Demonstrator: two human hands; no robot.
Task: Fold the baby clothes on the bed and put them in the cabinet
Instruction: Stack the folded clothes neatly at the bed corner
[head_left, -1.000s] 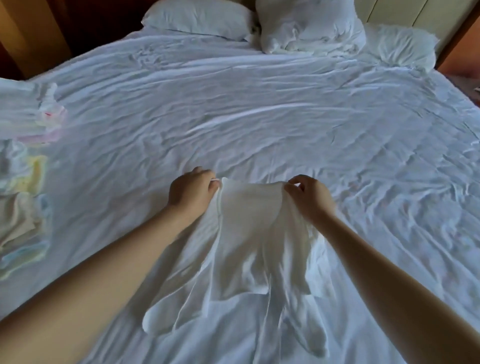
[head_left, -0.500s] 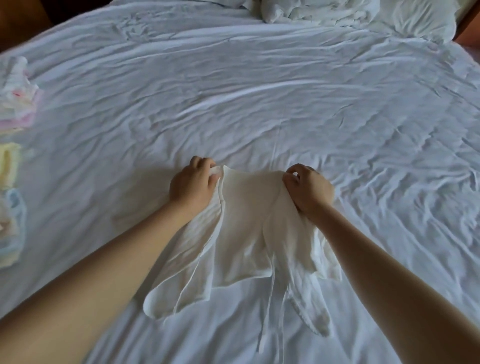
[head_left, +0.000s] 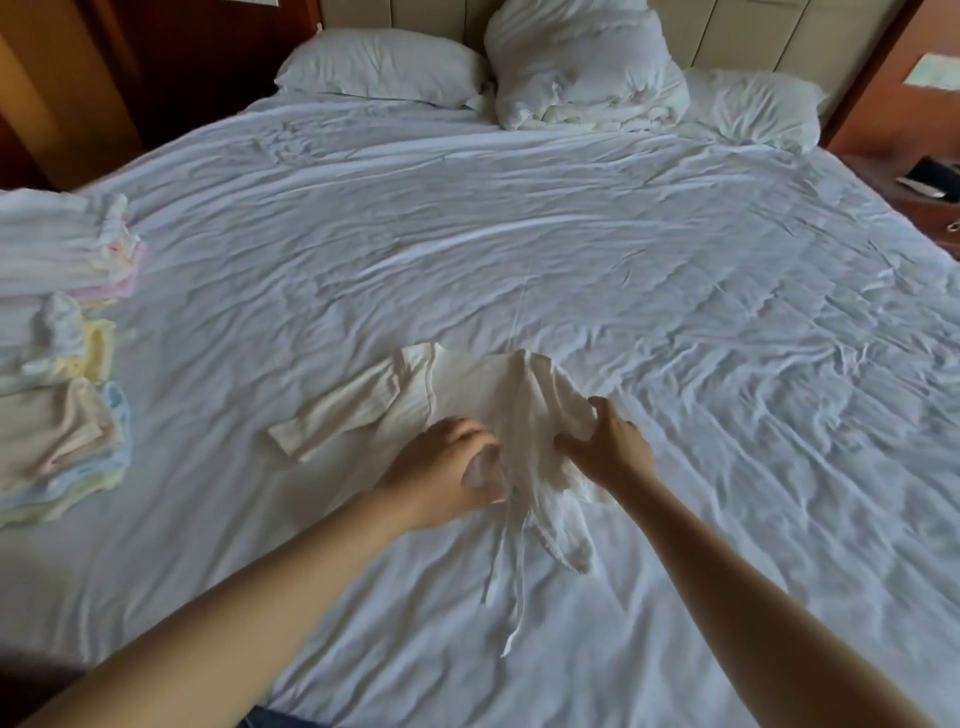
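Observation:
A cream-white baby top (head_left: 467, 387) with long ties lies flat on the white bed sheet (head_left: 519, 234), one sleeve (head_left: 337, 415) spread out to the left. My left hand (head_left: 441, 470) rests on the lower front of the top with its fingers curled into the fabric by the ties; it is motion-blurred. My right hand (head_left: 608, 449) grips the bunched right side of the top between thumb and fingers. The loose ties (head_left: 511, 566) trail toward me across the sheet.
Folded pastel baby clothes sit in stacks at the bed's left edge (head_left: 57, 260) (head_left: 57, 447). Pillows (head_left: 379, 67) and a crumpled duvet (head_left: 587, 67) lie at the headboard. A wooden nightstand (head_left: 924, 192) stands at the far right.
Both hands let go of the shoulders and moved down toward me onto the body of the top. The top now lies flat with its left sleeve spread out. The view tilted up.

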